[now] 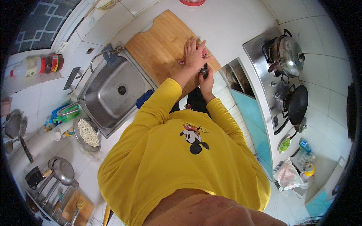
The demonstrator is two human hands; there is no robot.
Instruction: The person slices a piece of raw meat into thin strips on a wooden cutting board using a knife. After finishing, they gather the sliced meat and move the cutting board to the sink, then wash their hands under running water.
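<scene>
A wooden cutting board (pixel 158 42) lies on the counter before me, with pieces of raw red meat (pixel 204 52) near its right edge. My left hand (pixel 195 55) is spread flat over the meat, fingers apart, and hides part of it. A smaller bit of meat (pixel 181 61) lies left of that wrist. Close below, my right hand (pixel 208 82) is closed around the dark handle of what looks like a knife (pixel 204 73). Its blade is mostly hidden beneath my left hand.
Left of the board is a steel sink (pixel 113 84) with a faucet (pixel 97 58). A metal bowl of pale pieces (pixel 88 134) stands beyond it. At right, the gas stove (pixel 258 56) carries a lidded pot (pixel 290 56) and a black pan (pixel 298 104). A red dish (pixel 193 2) is ahead.
</scene>
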